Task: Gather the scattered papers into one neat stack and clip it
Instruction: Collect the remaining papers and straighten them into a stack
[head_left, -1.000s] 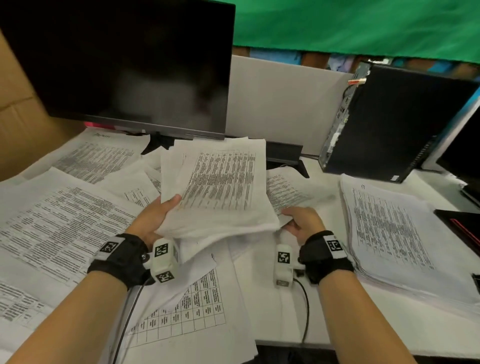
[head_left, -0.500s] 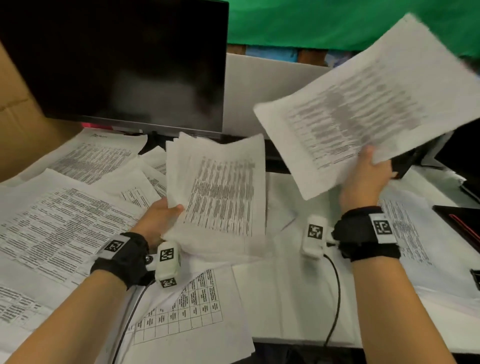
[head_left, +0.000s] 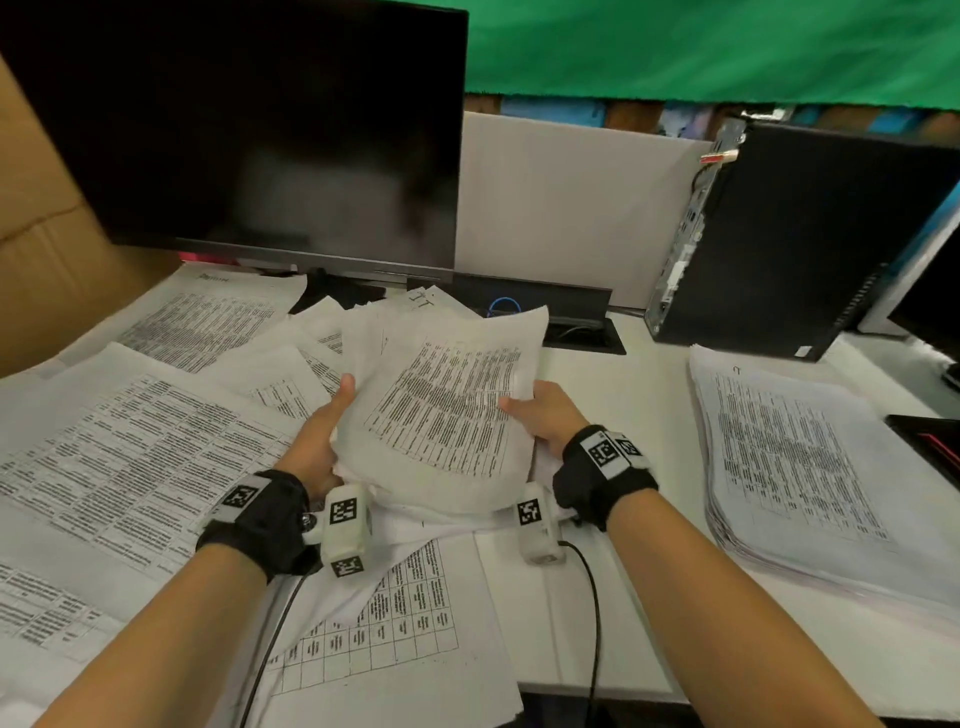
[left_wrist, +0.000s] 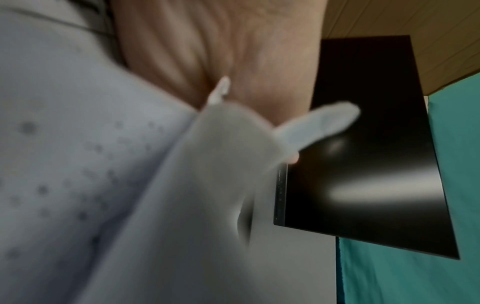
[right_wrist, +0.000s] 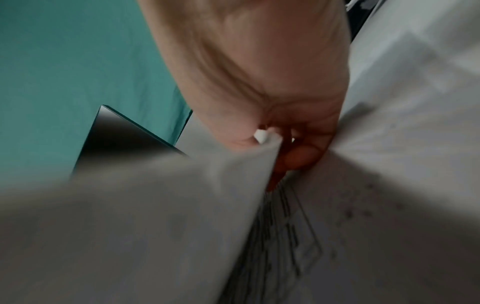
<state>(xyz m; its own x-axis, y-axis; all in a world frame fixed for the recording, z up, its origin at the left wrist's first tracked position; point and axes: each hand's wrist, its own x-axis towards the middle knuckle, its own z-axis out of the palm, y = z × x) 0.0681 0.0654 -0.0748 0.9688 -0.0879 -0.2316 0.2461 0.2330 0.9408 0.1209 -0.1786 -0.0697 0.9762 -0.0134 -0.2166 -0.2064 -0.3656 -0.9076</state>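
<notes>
A loose bundle of printed sheets (head_left: 447, 410) is lifted over the middle of the desk, between both hands. My left hand (head_left: 324, 436) grips its left edge, thumb on top. My right hand (head_left: 540, 413) holds the right edge, thumb on the top sheet. In the left wrist view blurred paper (left_wrist: 103, 185) fills the frame under the palm. The right wrist view has fingers (right_wrist: 298, 156) curled round sheets (right_wrist: 389, 144). More loose pages (head_left: 119, 447) lie scattered at the left, and one gridded page (head_left: 379, 634) lies near the front edge. No clip is in view.
A thick paper stack (head_left: 810, 478) lies at the right. A dark monitor (head_left: 249, 130) stands at the back left, a black computer case (head_left: 810, 239) at the back right. Cardboard (head_left: 36, 208) borders the left. Bare white desk (head_left: 623, 395) shows between the bundle and the right stack.
My right hand picked a sheet off the desk, swung it up and to the right, then brought it down onto the bundle in my left hand. Both hands now hold the bundle.
</notes>
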